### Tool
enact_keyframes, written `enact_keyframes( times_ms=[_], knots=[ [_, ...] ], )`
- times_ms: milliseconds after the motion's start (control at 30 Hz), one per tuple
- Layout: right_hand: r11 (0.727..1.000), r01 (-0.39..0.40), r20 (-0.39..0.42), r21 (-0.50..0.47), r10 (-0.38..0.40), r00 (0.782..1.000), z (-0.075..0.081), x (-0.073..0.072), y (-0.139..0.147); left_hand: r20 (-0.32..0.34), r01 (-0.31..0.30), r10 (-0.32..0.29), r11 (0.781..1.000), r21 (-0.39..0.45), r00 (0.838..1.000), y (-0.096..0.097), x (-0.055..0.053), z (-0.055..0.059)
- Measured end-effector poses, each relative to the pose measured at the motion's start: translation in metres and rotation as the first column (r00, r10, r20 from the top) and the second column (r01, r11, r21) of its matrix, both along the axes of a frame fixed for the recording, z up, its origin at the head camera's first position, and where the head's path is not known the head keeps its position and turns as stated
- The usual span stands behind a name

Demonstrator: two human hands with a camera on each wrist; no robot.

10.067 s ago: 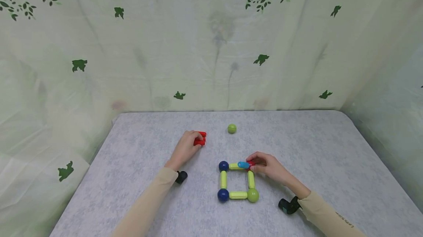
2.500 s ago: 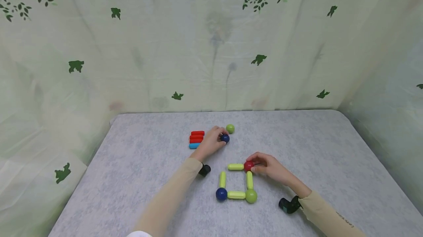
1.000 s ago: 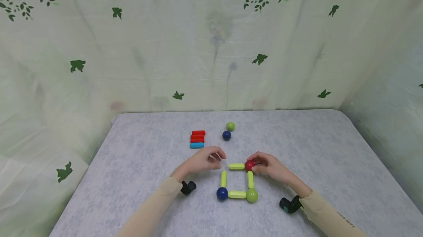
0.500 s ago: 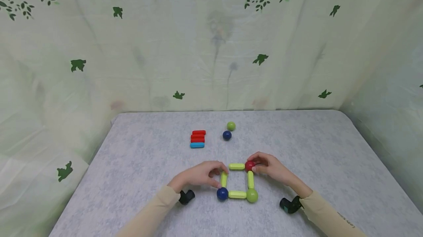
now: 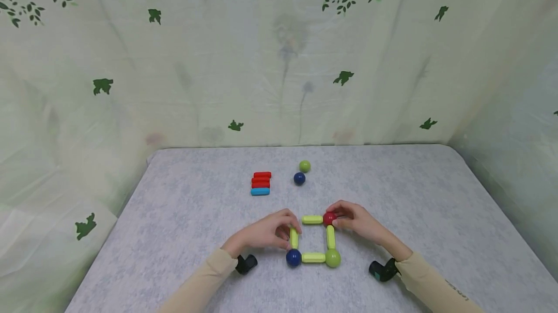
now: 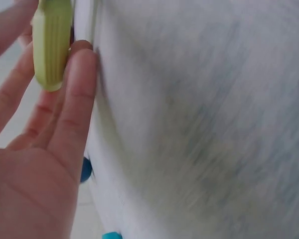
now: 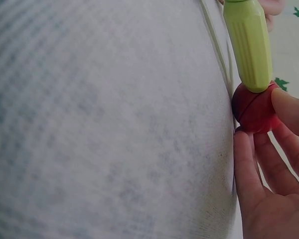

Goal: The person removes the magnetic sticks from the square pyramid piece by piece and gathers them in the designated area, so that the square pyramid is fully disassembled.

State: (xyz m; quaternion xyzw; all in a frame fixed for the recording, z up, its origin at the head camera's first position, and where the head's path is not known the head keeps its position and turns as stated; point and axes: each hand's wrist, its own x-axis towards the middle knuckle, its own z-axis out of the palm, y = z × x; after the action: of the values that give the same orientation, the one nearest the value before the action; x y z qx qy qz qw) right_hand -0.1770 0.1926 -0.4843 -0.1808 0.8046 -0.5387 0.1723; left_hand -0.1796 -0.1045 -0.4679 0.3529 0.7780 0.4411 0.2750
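In the head view, yellow-green rods and balls form a four-sided outline, parted at its far left corner. My left hand (image 5: pixel 270 231) pinches the left yellow-green rod (image 5: pixel 294 239) between thumb and fingers; a dark blue ball (image 5: pixel 294 258) sits at its near end. With its fingertips my right hand (image 5: pixel 355 219) grips the red ball (image 5: pixel 329 219), which joins the far rod (image 5: pixel 312 220) and the right rod (image 5: pixel 331 238). The near rod (image 5: pixel 313 258) runs from the dark blue ball to a green ball (image 5: pixel 333 258). The right wrist view shows a rod (image 7: pixel 249 45) against the red ball.
Behind the outline, another dark blue ball (image 5: pixel 299 179) lies close to a green ball (image 5: pixel 304 166). Left of them, several red rods (image 5: pixel 261 180) and a light blue rod (image 5: pixel 260 192) lie in a stack-like row. A patterned curtain (image 5: pixel 261 61) hangs behind the table.
The far left dark blue ball was set beside the back green ball, and the light blue rod now lies by the red ones. My left hand came back to the left rod; my right stayed.
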Motion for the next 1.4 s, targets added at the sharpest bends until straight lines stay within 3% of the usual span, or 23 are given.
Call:
enact_keyframes(
  times_ms=[233,433,867,1000,1200,1400],
  knots=[
    [1.000,-0.001,-0.004,-0.003,0.001,1.000,0.002,0.000,0.000,-0.036,-0.008,0.008,1.000,0.000,0.999,0.003,0.001,-0.001],
    [1.000,-0.003,0.007,-0.010,0.004,1.000,0.003,0.000,0.000,-0.114,-0.016,0.015,1.000,-0.014,0.993,0.003,0.003,0.001],
    [1.000,-0.003,0.013,-0.012,0.003,1.000,0.000,0.000,0.001,-0.145,-0.176,0.186,0.982,0.074,0.972,-0.015,-0.004,0.003],
    [1.000,-0.006,0.010,-0.013,0.006,1.000,0.000,0.000,0.001,-0.169,-0.274,0.282,0.959,0.073,0.944,-0.024,-0.006,0.004],
    [1.000,-0.004,0.004,0.001,0.004,1.000,-0.001,-0.001,0.001,-0.255,-0.406,0.410,0.911,0.071,0.876,-0.041,-0.014,0.002],
    [1.000,-0.003,-0.015,0.023,0.004,1.000,-0.002,-0.001,-0.001,-0.319,-0.480,0.479,0.874,0.079,0.818,-0.053,-0.024,0.001]
  ],
)
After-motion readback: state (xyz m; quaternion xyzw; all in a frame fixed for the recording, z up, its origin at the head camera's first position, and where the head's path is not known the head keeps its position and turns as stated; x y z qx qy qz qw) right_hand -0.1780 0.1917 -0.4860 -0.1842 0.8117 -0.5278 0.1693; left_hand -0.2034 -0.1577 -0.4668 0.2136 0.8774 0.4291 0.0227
